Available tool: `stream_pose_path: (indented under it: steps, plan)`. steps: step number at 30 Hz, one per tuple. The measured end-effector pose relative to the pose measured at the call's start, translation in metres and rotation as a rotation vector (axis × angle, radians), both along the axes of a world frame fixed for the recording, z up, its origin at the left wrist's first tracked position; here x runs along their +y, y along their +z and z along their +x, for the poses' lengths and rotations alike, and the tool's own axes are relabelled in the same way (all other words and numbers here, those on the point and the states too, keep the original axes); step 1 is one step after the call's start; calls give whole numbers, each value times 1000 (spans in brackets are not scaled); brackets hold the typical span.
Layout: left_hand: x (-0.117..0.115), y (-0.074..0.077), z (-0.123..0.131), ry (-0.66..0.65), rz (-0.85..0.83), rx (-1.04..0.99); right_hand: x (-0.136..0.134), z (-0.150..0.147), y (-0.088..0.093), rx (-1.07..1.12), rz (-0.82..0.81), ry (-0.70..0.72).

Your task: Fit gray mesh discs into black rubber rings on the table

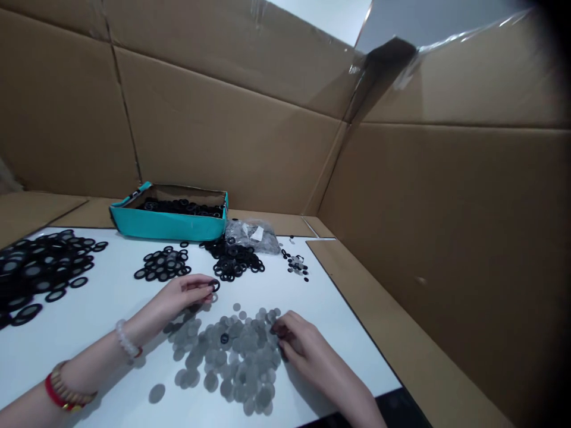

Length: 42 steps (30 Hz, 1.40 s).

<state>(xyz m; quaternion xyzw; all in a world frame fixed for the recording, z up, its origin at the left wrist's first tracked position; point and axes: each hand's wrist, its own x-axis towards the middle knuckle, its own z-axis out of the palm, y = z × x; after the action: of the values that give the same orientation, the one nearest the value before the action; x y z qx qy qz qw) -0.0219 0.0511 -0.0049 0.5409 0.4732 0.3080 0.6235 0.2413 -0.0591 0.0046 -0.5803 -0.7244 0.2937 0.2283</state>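
Your shot's bright and evenly lit, soft light from above by the look of it. The white board [96, 351] runs close to blown out. Your left hand [185, 294] and right hand [312, 353] throw only faint, soft-edged shadows on it. Glare: hot streaks on the clear plastic film [464, 35] top right, smaller highlights on the plastic bag [252, 236]. Wide-angle bend is obvious, with the seams of the cardboard wall [446, 249] leaning hard toward the frame edges. Your top-right corner drops to a black vignette. The mesh discs [232, 356] look a bit soft, fine weave not resolved. No heavy motion blur on either hand.
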Motion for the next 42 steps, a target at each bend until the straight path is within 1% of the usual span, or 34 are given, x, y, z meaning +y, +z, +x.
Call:
stream_pose_path:
  steps: [1,3,5,7,10,13,16,20,24,26,30,34,36,38,40,42]
  plan:
    - [-1,2,1,0,-4,6,2,-4,3,65,24,36]
    - [-3,6,2,4,-10,5,6,-8,10,161,56,66]
    - [-4,6,3,-3,-7,-9,7,-12,16,186,68,72]
    - [-3,4,3,-20,3,-29,9,-21,17,132,55,109]
    - [-4,1,4,-12,4,-39,13,-46,14,-38,64,206]
    - [-5,4,5,11,-10,-34,21,-69,8,-185,100,275]
    - [-6,7,5,19,-11,-40,28,-78,5,-243,99,304]
    - [-7,8,5,21,-3,-58,32,-75,3,-179,77,279]
    - [-8,6,5,9,-4,-65,36,-73,-3,20,25,193]
    - [-7,5,5,-3,-3,-76,40,-71,-7,162,-57,131]
    - [-6,1,5,-26,1,-92,51,-64,-15,421,-273,-17]
    - [-5,-1,5,-34,2,-75,54,-61,-20,580,-360,-66]
    - [-5,-2,5,-36,2,-77,55,-59,-19,593,-348,-62]
    - [-4,-2,5,-26,-6,-66,58,-52,-14,543,-280,-37]
    - [-4,0,6,-8,-27,-38,68,-35,-4,391,-145,-24]
    - [-5,2,8,-7,-50,-18,83,-10,9,137,26,-70]
